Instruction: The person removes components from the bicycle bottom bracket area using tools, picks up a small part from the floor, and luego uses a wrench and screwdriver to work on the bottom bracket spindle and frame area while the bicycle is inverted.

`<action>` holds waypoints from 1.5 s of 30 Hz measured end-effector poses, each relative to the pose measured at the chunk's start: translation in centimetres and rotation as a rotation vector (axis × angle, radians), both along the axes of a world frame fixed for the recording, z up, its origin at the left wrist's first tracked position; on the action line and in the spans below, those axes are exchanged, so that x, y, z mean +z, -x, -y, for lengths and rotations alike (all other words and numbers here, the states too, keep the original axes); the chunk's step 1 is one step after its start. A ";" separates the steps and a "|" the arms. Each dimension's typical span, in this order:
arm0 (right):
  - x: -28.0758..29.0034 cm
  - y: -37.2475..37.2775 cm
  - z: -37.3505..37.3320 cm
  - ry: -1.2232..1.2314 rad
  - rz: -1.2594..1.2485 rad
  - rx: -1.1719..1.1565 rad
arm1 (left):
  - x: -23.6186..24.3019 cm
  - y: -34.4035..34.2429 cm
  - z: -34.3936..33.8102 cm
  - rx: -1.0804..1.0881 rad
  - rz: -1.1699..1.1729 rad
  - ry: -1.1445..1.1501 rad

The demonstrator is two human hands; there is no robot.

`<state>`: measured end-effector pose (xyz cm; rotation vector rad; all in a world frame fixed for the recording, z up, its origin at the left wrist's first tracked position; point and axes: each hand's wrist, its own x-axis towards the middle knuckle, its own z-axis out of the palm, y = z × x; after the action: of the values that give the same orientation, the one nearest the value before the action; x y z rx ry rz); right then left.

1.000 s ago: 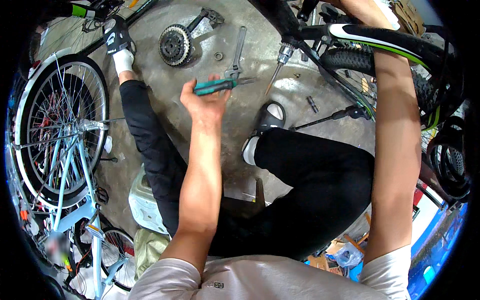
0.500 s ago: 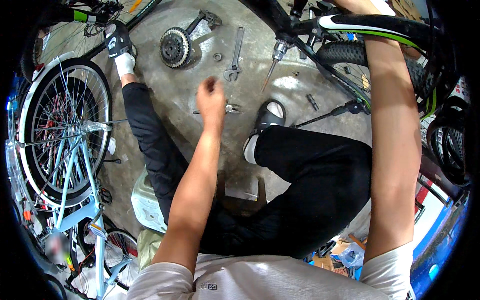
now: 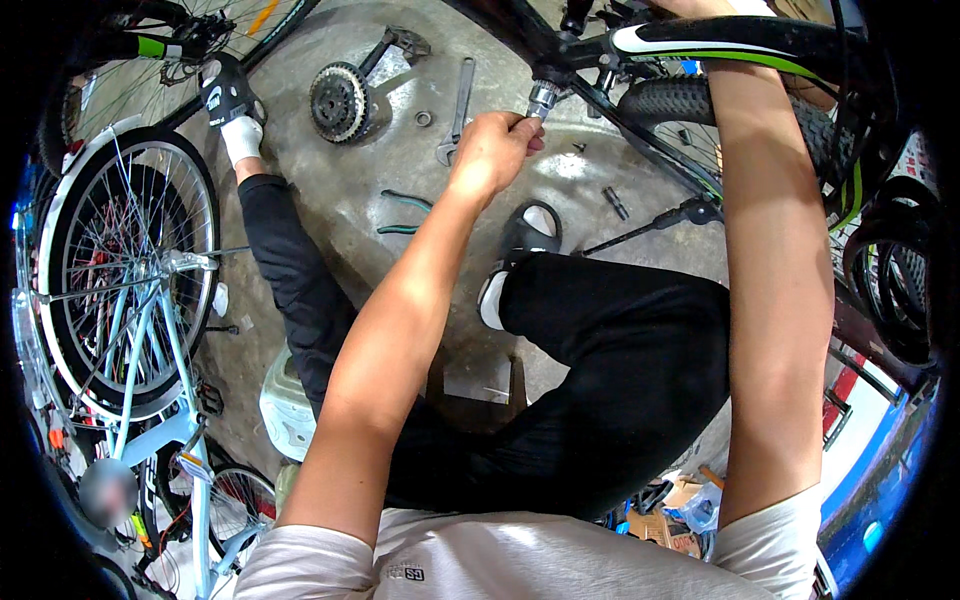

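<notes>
My left hand [image 3: 492,152] is closed at the lower end of a silver socket-like fitting [image 3: 541,98] on the black bicycle frame [image 3: 520,40]. The fingers appear wrapped round the slim metal rod below that fitting, and they hide it. My right arm reaches up past the black fender [image 3: 700,40] with its white and green stripes. At the top edge only part of my right hand [image 3: 700,6] shows, its fingers out of sight. Just beyond my left hand lies an adjustable wrench [image 3: 464,90]. Teal-handled pliers [image 3: 404,230] are partly covered by my left forearm.
On the concrete floor lie a chainring crankset [image 3: 340,102], a small metal ring [image 3: 423,118] and a dark cylindrical part [image 3: 614,203]. The kickstand [image 3: 640,232] slants toward my foot. A light-blue bicycle [image 3: 150,430] stands at left. Black tyres [image 3: 890,270] hang at right.
My left hand has moved up and right from above the floor to the silver fitting, closing over the rod. The pliers' handles are now uncovered. My right arm stays raised.
</notes>
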<state>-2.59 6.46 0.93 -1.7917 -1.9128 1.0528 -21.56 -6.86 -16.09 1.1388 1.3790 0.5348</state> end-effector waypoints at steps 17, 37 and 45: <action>-1.2 -1.3 -0.9 -0.158 0.099 0.222 | -0.2 -0.3 0.1 0.105 0.114 0.041; 0.3 0.5 0.0 -0.121 0.017 0.059 | 0.9 0.4 0.3 0.161 0.316 0.169; -1.3 -1.4 -1.2 -0.141 -0.030 0.154 | 0.5 0.3 -0.1 0.024 0.232 0.091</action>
<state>-1.18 7.70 -0.40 -1.5654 -2.0792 0.9603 -21.85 -6.74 -15.56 0.9559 1.2046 0.5963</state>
